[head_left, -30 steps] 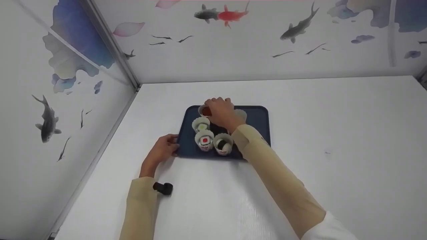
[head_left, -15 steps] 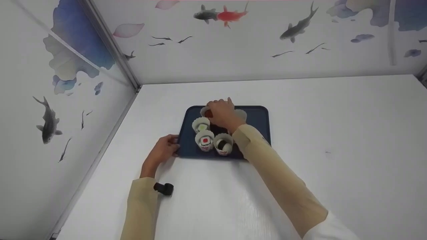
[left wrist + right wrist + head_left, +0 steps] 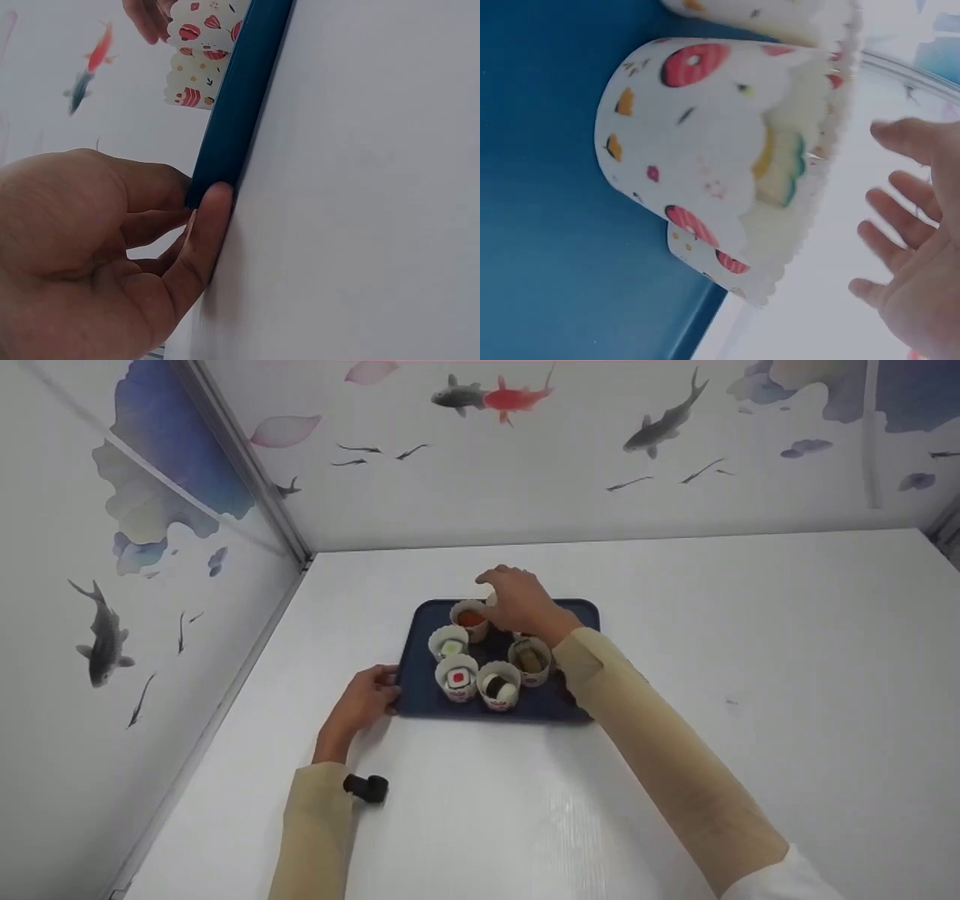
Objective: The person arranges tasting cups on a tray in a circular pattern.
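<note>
A dark blue tray [image 3: 420, 694] bears several scalloped paper cups with small sushi-like pieces in them. My left hand [image 3: 365, 697] pinches the tray's left edge; in the left wrist view its fingers [image 3: 208, 225] touch the tray rim [image 3: 240, 105]. Over the tray's far side is my right hand [image 3: 521, 600], fingers spread and holding nothing. Just left of it stands the cup with an orange-red filling [image 3: 471, 619]. In the right wrist view, a fruit-patterned cup [image 3: 697, 127] holds a pale piece with yellow and green [image 3: 782, 161], apart from the right hand [image 3: 922, 232]. The right hand hides part of the far cups.
Nearer cups hold a green-and-white piece [image 3: 451, 648], a red-centred roll [image 3: 458, 679], a black-banded white piece [image 3: 499, 687] and a brownish piece [image 3: 529, 660]. The white table [image 3: 750, 660] meets printed wall panels [image 3: 525, 487] behind and at left.
My right hand has drawn off the orange-red cup, rightwards and slightly up, and its fingers have spread. The brownish-piece cup now shows. My left hand stays on the tray edge.
</note>
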`<state>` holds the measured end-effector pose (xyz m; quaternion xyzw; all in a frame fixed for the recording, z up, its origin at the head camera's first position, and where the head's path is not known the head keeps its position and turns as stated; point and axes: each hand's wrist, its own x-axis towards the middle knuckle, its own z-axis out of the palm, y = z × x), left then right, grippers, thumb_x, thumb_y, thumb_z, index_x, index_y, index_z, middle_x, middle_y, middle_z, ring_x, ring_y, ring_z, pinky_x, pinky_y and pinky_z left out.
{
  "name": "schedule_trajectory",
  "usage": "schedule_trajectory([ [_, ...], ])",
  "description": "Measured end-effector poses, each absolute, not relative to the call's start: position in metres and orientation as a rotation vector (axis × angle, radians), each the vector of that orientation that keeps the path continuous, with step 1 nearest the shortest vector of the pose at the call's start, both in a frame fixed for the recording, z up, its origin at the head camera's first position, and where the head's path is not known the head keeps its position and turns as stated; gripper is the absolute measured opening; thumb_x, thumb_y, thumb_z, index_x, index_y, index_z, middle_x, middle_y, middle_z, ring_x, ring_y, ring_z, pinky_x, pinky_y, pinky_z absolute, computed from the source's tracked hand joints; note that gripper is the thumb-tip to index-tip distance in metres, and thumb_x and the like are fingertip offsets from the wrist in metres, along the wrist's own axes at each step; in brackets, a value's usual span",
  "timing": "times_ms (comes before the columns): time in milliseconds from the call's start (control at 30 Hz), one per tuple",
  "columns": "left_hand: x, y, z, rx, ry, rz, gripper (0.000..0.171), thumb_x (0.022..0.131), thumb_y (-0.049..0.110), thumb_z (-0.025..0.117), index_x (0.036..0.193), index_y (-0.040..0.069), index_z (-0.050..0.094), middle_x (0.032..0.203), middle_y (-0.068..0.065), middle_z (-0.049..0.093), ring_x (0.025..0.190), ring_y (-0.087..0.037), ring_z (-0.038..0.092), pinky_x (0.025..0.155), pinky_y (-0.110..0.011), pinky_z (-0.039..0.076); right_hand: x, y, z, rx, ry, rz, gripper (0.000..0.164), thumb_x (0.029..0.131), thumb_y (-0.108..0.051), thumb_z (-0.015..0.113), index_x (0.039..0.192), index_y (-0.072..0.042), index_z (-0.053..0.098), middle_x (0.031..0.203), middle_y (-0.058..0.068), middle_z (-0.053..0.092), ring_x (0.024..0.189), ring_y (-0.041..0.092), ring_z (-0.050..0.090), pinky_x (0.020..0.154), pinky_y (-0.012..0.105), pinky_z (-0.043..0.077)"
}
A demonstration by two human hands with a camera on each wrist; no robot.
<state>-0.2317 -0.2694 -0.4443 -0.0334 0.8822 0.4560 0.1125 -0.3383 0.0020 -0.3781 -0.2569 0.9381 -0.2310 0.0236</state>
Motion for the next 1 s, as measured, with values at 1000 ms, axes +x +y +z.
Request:
schedule_trajectory([
  [1000, -0.245, -0.244, -0.377, 0.058, 2.923, 0.72, 0.059, 0.106, 0.019, 0.045, 0.156, -0.004, 0.025, 0.158, -0.029, 0.033, 0.149, -0.043, 0.029, 0.124, -0.054, 0.026, -0.296, 0.126, -0.386, -0.694, 2.957, -1.118, 0.058, 0.103, -0.041, 0.055, 0.149, -0.007, 0.045, 0.153, 0.018, 0.046, 0.145, 0.038, 0.038, 0.12, 0.057, 0.03],
])
